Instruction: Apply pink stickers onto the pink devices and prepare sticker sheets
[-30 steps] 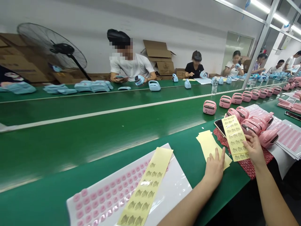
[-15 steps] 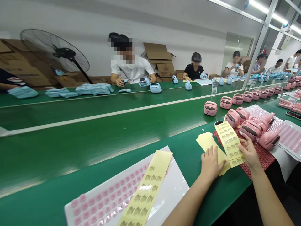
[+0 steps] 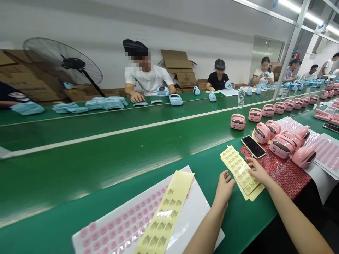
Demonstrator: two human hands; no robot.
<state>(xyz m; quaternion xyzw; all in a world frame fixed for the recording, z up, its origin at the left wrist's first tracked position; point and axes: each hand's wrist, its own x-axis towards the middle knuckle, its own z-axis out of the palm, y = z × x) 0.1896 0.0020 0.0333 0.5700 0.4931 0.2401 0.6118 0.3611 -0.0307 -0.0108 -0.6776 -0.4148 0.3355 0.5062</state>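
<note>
A yellow sticker sheet (image 3: 237, 164) printed with rows of small grey figures lies on top of a stack of plain yellow sheets (image 3: 253, 195) on the green bench. My right hand (image 3: 259, 172) pinches the right edge of that sticker sheet between thumb and fingers. Just left of the stack, my left hand (image 3: 224, 187) is off the paper, its fingers loosely bent and apart with nothing in them. A second yellow sticker sheet (image 3: 165, 213) rests over a white sheet of pink round stickers (image 3: 116, 229) in front of my left arm.
A phone (image 3: 253, 146) lies by red bubble wrap (image 3: 283, 173) holding several pink handled devices (image 3: 282, 146). More pink devices (image 3: 237, 121) line the green conveyor (image 3: 106, 158). Across it, co-workers (image 3: 150, 76) handle light-blue parts (image 3: 106, 103). A water bottle (image 3: 241, 97) stands there too.
My right hand has brought the sticker sheet left onto the yellow stack, uncovering the phone. My left hand has lifted off the stack and drawn left. Across the belt, a co-worker's hand has lowered.
</note>
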